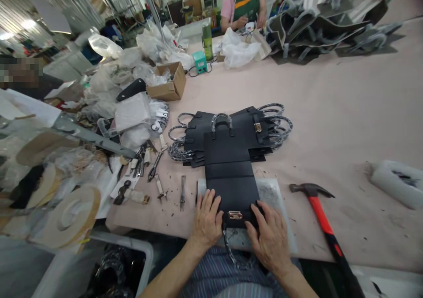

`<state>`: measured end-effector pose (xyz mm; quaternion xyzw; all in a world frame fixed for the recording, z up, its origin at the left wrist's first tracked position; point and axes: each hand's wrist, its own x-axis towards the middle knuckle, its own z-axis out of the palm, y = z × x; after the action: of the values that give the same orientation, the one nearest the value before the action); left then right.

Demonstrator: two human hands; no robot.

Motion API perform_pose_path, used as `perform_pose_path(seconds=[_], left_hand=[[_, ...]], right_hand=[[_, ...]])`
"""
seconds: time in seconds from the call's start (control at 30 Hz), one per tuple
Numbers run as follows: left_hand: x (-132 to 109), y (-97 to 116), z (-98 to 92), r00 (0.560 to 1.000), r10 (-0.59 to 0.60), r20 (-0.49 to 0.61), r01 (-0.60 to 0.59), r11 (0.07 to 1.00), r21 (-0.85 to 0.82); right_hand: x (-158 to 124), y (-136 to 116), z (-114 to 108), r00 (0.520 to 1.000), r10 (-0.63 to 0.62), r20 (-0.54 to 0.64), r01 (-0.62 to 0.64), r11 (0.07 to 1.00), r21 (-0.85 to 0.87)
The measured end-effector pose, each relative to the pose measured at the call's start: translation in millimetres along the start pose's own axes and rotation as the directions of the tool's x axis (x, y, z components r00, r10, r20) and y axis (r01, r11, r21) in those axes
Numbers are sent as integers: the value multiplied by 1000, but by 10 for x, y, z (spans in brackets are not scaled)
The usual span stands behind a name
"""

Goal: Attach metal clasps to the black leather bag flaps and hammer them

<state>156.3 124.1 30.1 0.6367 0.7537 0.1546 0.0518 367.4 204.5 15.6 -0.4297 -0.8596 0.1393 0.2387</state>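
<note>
A black bag panel (229, 190) with a wrapped handle at each end lies in front of me, its near part over a pale board (272, 190). On its near end sits a gold-coloured metal clasp (235, 215). My left hand (207, 221) rests flat on the panel's left edge, fingers stretched out. At the right edge, my right hand (270, 234) touches the panel with thumb and fingers apart. The near handle (236, 260) hangs over the table edge toward my lap. Under the panel's far end lie stacked black bag panels (194, 135) with plastic-wrapped handles.
To the right lies a claw hammer (319, 210) with a red and black handle; farther right is a white wrapped roll (398, 183). Punches and pliers (154, 166), tape rolls (71, 216) and a cardboard box (168, 84) are at left. Across the table, a person (246, 7) works.
</note>
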Motion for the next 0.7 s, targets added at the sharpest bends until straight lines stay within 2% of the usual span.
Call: perform_pose_path(seconds=[0.17, 0.53, 0.7], left_hand=[[18, 13, -12, 1000, 8, 5, -8, 1000, -1], [40, -24, 69, 997, 29, -73, -30, 1000, -8], [54, -69, 88, 996, 29, -86, -32, 999, -30]], right_hand=[[5, 15, 24, 1000, 12, -12, -12, 1000, 19], [45, 31, 29, 999, -13, -45, 14, 1000, 17], [97, 1, 14, 999, 14, -35, -13, 999, 33]])
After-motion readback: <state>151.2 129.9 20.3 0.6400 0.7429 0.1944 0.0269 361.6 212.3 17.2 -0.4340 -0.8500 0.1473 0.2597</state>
